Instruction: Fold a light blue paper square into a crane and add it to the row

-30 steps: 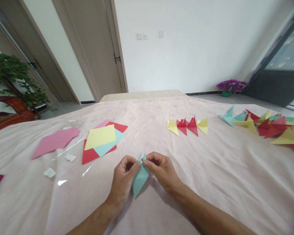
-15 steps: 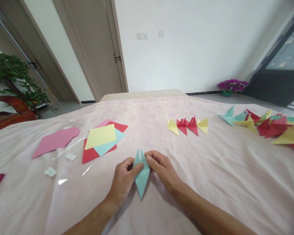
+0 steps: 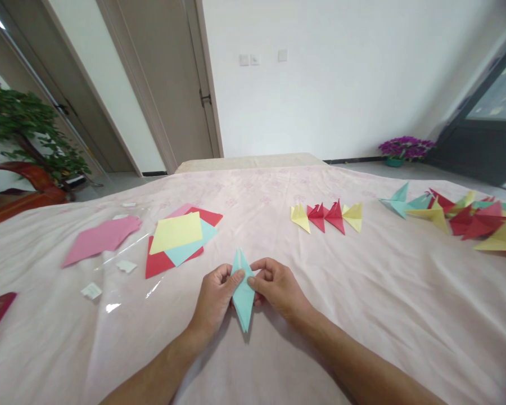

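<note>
Between my hands is a folded light-blue origami paper [image 3: 243, 301], a long diamond with a split upper tip and its lower point toward me. My left hand [image 3: 215, 295] pinches its left edge, the thumb lying on the front face. At the right edge, my right hand [image 3: 278, 287] grips it with the thumb on the front and the fingers curled behind. The fingertips behind the paper are partly hidden. Beyond the hands, to the right, stands a short row of small folded paper cranes, among them a red crane [image 3: 334, 216] and a yellow crane [image 3: 300, 216].
Flat coloured sheets, a yellow one [image 3: 177, 232] on top, lie left of centre on the pink tablecloth [image 3: 253, 371]. Pink paper [image 3: 99, 242], clear plastic wrap and white scraps [image 3: 91, 291] are farther left. A pile of larger folded cranes [image 3: 483, 219] covers the right side.
My right thumb has moved down from the paper's upper right edge onto its front. The paper's lower tip now shows two layers, and the diamond looks slightly narrower.
</note>
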### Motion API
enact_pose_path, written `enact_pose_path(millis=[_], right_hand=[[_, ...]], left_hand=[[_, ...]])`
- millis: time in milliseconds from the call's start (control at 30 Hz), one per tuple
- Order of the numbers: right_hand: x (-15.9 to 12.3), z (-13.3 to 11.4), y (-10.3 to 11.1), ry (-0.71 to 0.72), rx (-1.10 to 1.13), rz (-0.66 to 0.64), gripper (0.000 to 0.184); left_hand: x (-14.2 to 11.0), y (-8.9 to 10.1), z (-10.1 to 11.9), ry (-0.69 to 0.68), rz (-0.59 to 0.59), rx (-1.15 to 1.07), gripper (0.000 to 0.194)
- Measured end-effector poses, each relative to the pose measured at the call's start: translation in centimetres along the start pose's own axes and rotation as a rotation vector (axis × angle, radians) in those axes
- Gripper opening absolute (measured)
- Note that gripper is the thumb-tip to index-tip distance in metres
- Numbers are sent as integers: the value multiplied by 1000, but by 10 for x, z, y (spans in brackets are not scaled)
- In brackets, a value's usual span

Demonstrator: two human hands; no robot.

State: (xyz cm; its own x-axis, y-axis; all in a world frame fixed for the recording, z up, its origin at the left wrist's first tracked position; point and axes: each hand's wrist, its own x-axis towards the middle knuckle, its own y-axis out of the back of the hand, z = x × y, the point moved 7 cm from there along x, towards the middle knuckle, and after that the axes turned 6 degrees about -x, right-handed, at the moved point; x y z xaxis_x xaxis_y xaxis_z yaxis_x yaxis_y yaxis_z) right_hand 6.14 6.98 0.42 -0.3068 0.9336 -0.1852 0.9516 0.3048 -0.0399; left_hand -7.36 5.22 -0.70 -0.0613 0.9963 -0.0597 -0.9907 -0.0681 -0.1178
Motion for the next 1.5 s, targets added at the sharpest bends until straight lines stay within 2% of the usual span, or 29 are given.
enact_pose_path(millis=[233, 400, 467, 533, 633, 733, 800, 867, 967, 1033, 1067, 1200, 1500], right_hand=[[-5, -3, -2, -43, 2, -36, 53], [-1, -1, 5, -6, -100, 23, 48], [2, 1, 12, -8, -181, 55, 48], [5, 3, 16, -27, -260, 72, 50], [6, 4, 18, -63, -338, 72, 55], [6, 5, 18, -91, -374, 43, 55], [4, 5, 19, -84, -423, 3, 50], [3, -1, 21, 1, -554, -27, 40], [-3, -24, 23, 302, -857, -11, 34], [-6, -34, 22, 452, -999, -30, 34], [-7, -36, 21, 484, -1050, -52, 33], [-5, -35, 18, 482, -1180, -140, 30], [3, -35, 17, 494, -1236, -244, 27]], left_hand=[[8, 6, 5, -77, 54, 89, 38], [9, 6, 12, -138, 68, 191, 54], [9, 8, 18, -217, 102, 323, 55], [7, 8, 27, -376, 112, 510, 46], [3, -2, 31, -583, -9, 755, 33], [-2, -12, 22, -657, -155, 930, 39], [-5, -15, 17, -675, -206, 1025, 44], [-9, -17, 16, -684, -236, 1097, 49], [-10, -17, 17, -675, -297, 1181, 56], [-8, -15, 19, -669, -338, 1217, 52], [-7, -14, 21, -676, -354, 1224, 47], [-3, -10, 26, -745, -379, 1190, 33], [2, -7, 28, -784, -334, 1130, 24]])
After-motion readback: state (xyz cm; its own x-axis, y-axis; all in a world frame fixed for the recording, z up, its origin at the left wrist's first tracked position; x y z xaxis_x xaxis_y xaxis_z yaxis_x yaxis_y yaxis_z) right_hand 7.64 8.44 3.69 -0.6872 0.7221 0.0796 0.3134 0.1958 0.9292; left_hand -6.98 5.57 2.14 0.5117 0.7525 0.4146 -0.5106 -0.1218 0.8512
